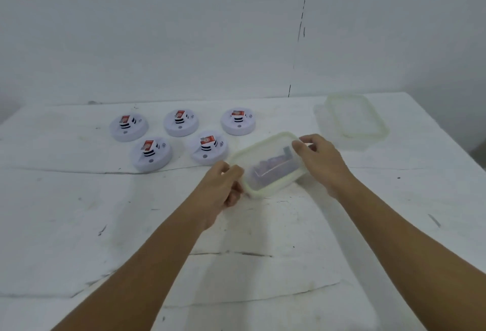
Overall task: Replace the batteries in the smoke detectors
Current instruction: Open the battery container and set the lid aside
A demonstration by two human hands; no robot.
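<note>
A: Where are the detectors?
B: Five detectors sit toward the table's (79, 225) far left: three in a back row (128, 125) (181, 122) (238, 121), two in front (151, 156) (208, 147). Each has a red battery standing in its middle

A: And the hands?
B: Both grip a lidded box (268, 163) just right of the front row. The left hand (222, 186) has fingers curled round its near left corner; the right hand (319, 158) pinches its far right corner, fingers bent onto the lid

A: What's inside?
B: Something purplish, too blurred to tell

A: Anything else?
B: A second box (352, 117) lies at the far right corner, well apart
</note>
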